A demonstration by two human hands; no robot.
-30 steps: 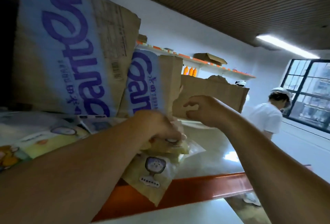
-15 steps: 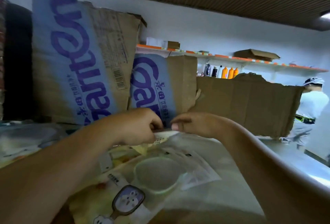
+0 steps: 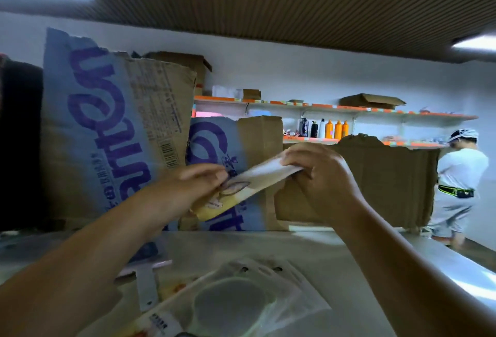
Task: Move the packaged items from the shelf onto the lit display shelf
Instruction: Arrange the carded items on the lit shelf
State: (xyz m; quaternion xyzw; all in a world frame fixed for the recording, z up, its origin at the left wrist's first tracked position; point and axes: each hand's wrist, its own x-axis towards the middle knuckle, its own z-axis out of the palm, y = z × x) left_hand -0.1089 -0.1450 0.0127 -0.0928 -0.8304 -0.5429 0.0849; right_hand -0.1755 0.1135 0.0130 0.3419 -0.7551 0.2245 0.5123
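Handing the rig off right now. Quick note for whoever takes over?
Left hand pinches the lower end of a flat cream plastic packet with a cartoon print.
Right hand grips its upper end; it is held in the air above the pale shelf top.
More clear plastic packets lie on that shelf, nearer the camera.
Done: one packet lifted. Left: place it on display, then the rest.
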